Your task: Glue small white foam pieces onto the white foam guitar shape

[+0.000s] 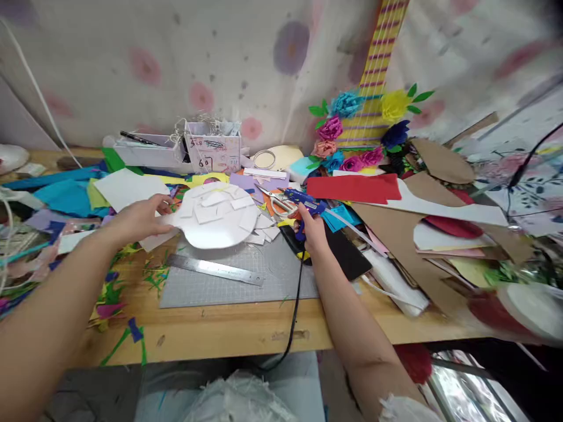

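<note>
Two hands work mid-worktop: the left hand (pixel 139 218) pinches the white paddle-shaped cutout (pixel 214 218) by its handle above the grey cutting mat (pixel 246 275); the right hand (pixel 313 230) grips a blue glue gun (pixel 304 202) beside it.

Counted near the cutting mat (pixel 246 281): 1 steel ruler (pixel 214 269), 1 glue gun (pixel 305 205), 1 scissors (pixel 277 202), 1 white guitar-shaped cutout (pixel 215 220).

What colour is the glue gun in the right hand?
Blue, seen in the head view: the glue gun sits in the right hand.
</note>
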`<control>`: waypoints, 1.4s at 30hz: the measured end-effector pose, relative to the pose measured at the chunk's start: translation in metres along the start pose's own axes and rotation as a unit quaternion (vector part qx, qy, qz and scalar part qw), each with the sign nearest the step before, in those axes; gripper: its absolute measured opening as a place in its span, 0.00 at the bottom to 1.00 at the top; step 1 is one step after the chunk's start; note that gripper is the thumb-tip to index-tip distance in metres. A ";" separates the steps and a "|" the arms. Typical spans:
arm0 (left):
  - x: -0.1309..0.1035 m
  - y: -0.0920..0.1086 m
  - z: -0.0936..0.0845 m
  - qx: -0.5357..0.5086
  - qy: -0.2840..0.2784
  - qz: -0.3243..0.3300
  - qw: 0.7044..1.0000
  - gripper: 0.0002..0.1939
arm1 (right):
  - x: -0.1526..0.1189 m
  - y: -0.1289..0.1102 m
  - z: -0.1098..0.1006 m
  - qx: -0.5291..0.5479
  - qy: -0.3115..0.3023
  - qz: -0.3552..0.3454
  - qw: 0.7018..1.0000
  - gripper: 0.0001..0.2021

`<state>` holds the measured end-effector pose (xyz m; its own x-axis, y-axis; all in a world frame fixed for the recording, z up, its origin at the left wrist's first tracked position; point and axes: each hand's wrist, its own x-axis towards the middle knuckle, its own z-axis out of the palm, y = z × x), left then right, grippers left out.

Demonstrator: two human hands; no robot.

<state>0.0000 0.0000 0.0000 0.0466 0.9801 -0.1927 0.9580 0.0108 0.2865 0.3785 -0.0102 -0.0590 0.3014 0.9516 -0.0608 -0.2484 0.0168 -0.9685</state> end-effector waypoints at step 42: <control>-0.003 0.110 0.094 -0.689 0.064 -0.015 0.722 0.20 | -0.027 0.000 0.020 -0.196 -0.160 -0.015 0.967 0.21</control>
<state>0.1321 -0.0207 -0.0555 -0.0799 0.9847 -0.1546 -0.2359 0.1321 0.9628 0.3521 -0.0297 -0.0531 -0.0130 0.9998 -0.0136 0.1424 -0.0116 -0.9897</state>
